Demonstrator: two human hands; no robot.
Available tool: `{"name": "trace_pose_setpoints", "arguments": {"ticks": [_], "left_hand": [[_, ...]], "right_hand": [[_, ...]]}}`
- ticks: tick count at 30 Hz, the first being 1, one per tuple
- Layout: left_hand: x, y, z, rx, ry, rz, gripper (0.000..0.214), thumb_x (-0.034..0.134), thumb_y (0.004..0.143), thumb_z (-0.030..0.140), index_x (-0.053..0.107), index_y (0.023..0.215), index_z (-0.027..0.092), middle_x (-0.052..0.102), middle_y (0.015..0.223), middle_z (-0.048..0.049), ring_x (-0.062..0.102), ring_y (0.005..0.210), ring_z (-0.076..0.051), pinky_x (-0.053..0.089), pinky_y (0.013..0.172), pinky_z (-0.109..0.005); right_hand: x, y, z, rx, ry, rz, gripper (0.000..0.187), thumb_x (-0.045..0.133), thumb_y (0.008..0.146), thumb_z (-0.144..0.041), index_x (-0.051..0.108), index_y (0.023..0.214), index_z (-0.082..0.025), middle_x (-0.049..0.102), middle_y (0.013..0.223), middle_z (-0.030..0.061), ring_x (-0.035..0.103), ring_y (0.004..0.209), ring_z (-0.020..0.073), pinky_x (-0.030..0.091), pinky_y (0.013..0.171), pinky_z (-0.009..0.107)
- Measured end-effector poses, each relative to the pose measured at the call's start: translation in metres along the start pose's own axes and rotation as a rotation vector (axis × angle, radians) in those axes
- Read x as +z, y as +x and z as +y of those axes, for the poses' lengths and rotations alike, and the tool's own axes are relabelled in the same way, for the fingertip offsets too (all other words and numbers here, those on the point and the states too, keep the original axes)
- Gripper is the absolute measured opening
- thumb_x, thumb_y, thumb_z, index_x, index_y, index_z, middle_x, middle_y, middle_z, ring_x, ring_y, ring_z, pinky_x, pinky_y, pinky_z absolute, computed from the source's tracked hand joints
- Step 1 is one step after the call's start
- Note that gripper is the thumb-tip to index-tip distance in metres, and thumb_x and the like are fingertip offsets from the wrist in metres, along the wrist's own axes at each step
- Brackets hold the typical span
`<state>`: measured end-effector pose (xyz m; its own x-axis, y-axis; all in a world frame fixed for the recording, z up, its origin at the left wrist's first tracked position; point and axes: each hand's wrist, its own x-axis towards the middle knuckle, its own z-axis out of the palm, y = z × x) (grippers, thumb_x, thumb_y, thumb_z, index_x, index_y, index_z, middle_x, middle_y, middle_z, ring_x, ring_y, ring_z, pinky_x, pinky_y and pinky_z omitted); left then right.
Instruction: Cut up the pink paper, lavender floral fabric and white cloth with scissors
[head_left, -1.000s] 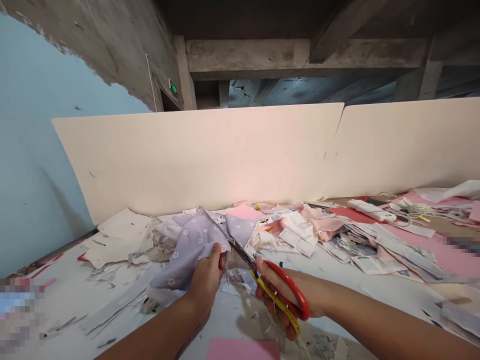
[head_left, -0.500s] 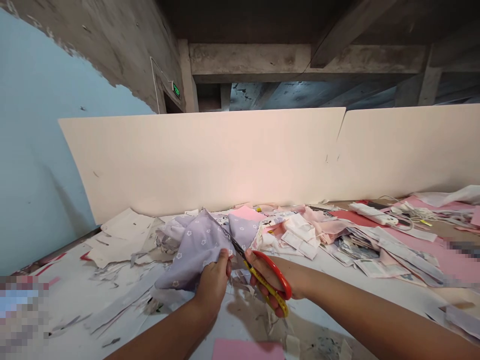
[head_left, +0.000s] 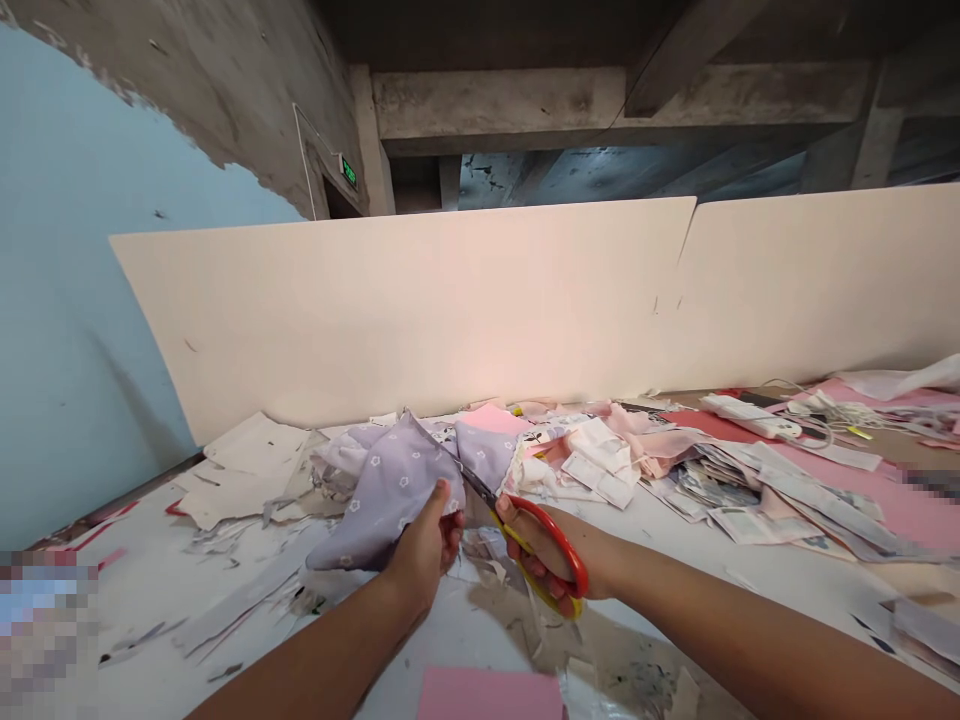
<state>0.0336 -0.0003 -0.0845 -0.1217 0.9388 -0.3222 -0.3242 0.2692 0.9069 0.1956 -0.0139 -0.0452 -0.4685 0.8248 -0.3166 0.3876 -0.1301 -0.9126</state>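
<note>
Your left hand (head_left: 426, 548) grips a tight fistful of the lilac cloth (head_left: 390, 505), which bunches up at 12 o'clock, on the table (head_left: 142, 590). Your right hand (head_left: 544, 558) closes firmly around the red-and-yellow handles of the scissors (head_left: 571, 560), and their blades reach the cloth's edge at 12 o'clock. Scraps litter the table around both hands. A pink sheet (head_left: 489, 695) lies at 6 o'clock, printed papers (head_left: 772, 520) at 2 o'clock, and a power strip (head_left: 750, 416) beyond them.
</note>
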Motion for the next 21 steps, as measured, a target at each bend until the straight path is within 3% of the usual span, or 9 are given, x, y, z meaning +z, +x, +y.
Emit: {"name": "trace_pose_setpoints", "arguments": {"ticks": [6, 8, 15, 21], "left_hand": [[0.003, 0.0, 0.002, 0.066, -0.074, 0.3, 0.043, 0.058, 0.058, 0.054, 0.048, 0.051, 0.013, 0.049, 0.047, 0.0033, 0.038, 0.037, -0.003, 0.027, 0.039, -0.016], [0.005, -0.006, 0.002, 0.07, -0.051, 0.348, 0.039, 0.059, 0.061, 0.05, 0.05, 0.051, 0.013, 0.05, 0.048, 0.0021, 0.041, 0.04, -0.005, 0.029, 0.04, -0.017], [0.013, -0.026, 0.011, 0.048, 0.008, 0.365, 0.034, 0.055, 0.069, 0.043, 0.053, 0.051, 0.014, 0.045, 0.043, 0.0037, 0.037, 0.036, -0.006, 0.029, 0.038, -0.021], [0.013, -0.025, 0.01, 0.098, -0.027, 0.349, 0.03, 0.055, 0.07, 0.038, 0.053, 0.052, 0.014, 0.049, 0.047, 0.0028, 0.041, 0.04, -0.006, 0.035, 0.044, -0.02]], "right_hand": [[-0.003, -0.006, -0.002, 0.113, 0.062, -0.131, 0.064, 0.028, 0.071, -0.074, 0.045, 0.079, -0.013, 0.047, 0.056, -0.0003, 0.049, 0.037, 0.0107, 0.044, 0.033, 0.026], [-0.003, -0.007, -0.002, 0.127, 0.073, -0.149, 0.067, 0.028, 0.068, -0.076, 0.045, 0.081, -0.013, 0.047, 0.061, 0.0011, 0.053, 0.043, 0.0127, 0.047, 0.037, 0.028], [-0.006, 0.001, -0.002, 0.122, -0.025, -0.142, 0.068, 0.026, 0.067, -0.077, 0.047, 0.077, -0.013, 0.044, 0.057, -0.0008, 0.046, 0.04, 0.0095, 0.05, 0.041, 0.03], [-0.006, 0.011, -0.023, 0.079, -0.109, -0.087, 0.066, 0.029, 0.067, -0.076, 0.048, 0.076, -0.013, 0.038, 0.051, -0.0039, 0.037, 0.036, 0.0078, 0.049, 0.041, 0.032]]}}
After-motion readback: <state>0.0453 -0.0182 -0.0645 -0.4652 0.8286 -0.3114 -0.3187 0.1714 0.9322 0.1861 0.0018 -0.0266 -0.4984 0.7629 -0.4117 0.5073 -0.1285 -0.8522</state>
